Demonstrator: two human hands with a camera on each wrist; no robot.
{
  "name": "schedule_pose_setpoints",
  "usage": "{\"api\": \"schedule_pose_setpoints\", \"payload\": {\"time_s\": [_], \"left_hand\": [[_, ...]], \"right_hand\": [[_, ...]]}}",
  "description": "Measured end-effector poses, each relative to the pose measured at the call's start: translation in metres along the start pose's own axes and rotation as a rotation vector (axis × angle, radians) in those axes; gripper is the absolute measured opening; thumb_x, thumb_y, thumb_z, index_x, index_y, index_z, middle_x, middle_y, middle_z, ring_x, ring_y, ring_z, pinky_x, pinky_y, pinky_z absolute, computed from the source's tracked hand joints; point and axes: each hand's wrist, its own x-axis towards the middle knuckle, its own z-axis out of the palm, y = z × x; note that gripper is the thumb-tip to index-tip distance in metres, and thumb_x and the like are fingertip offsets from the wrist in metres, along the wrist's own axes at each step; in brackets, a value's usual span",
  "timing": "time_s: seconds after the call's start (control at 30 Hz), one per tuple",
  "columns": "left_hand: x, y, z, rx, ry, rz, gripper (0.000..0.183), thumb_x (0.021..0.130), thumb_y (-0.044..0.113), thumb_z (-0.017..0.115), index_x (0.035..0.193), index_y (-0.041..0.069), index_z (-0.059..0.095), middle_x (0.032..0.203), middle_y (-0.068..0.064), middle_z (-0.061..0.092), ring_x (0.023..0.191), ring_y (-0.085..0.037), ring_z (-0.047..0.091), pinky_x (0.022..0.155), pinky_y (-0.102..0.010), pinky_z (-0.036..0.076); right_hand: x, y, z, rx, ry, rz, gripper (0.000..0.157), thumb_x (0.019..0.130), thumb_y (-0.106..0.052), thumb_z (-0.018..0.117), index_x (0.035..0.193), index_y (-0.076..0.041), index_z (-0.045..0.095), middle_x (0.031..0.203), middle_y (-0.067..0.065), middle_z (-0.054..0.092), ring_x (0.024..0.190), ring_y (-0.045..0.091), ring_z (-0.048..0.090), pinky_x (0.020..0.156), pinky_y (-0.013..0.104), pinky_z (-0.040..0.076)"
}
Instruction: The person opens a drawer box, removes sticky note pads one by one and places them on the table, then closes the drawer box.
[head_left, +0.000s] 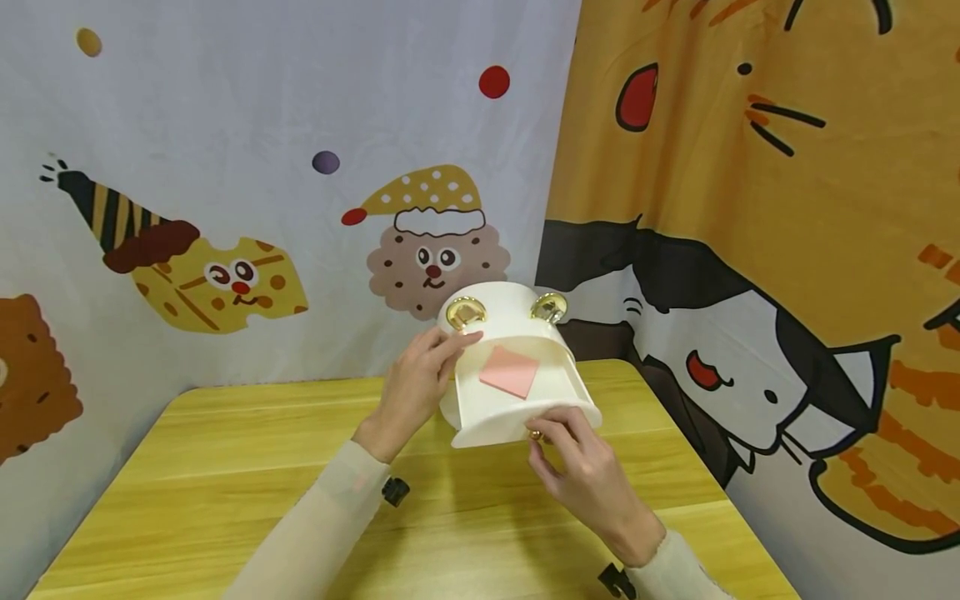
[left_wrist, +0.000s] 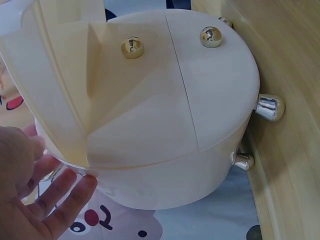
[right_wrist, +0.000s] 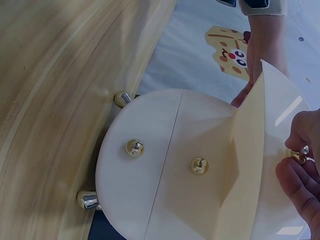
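Observation:
A round white storage box (head_left: pixel 501 302) with gold ear-shaped rings stands near the back of the table. Its top drawer (head_left: pixel 483 425) is pulled out toward me, and a pink square of paper (head_left: pixel 510 372) lies inside. My right hand (head_left: pixel 588 475) pinches the gold knob (right_wrist: pixel 303 153) on that drawer's front between thumb and fingers. At the box's left side, my left hand (head_left: pixel 416 375) rests with extended fingers against the upper edge. Two lower front panels, each with a gold knob (left_wrist: pixel 132 47), are flush with the body in the wrist views.
Short gold feet (left_wrist: pixel 270 107) hold the box off the wooden table (head_left: pixel 247 467). Close behind hangs a white cloth (head_left: pixel 225 108) with cartoon prints, and an orange cloth (head_left: pixel 720 167) with cat drawings is on the right.

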Motion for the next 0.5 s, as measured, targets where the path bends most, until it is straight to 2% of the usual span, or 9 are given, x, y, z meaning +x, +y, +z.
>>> {"api": "schedule_pose_setpoints", "payload": {"time_s": [0.3, 0.5], "left_hand": [[0.0009, 0.0013, -0.0013, 0.017, -0.003, -0.008, 0.037, 0.115, 0.010, 0.074, 0.146, 0.028, 0.083, 0.103, -0.005, 0.068, 0.081, -0.018, 0.054, 0.062, -0.029, 0.049], [0.0014, 0.0016, -0.0016, 0.034, -0.024, -0.006, 0.038, 0.116, 0.010, 0.072, 0.148, 0.027, 0.082, 0.107, -0.005, 0.069, 0.083, -0.019, 0.058, 0.064, -0.030, 0.052]], "right_hand": [[-0.0030, -0.0022, -0.0013, 0.005, 0.002, -0.001, 0.019, 0.107, -0.008, 0.067, 0.114, 0.003, 0.081, 0.112, 0.015, 0.073, 0.087, 0.017, 0.073, 0.075, 0.023, 0.066], [-0.0049, -0.0038, -0.0022, 0.006, -0.001, 0.007, 0.020, 0.108, -0.009, 0.066, 0.114, 0.003, 0.081, 0.112, 0.015, 0.074, 0.087, 0.017, 0.074, 0.076, 0.023, 0.067]]}}
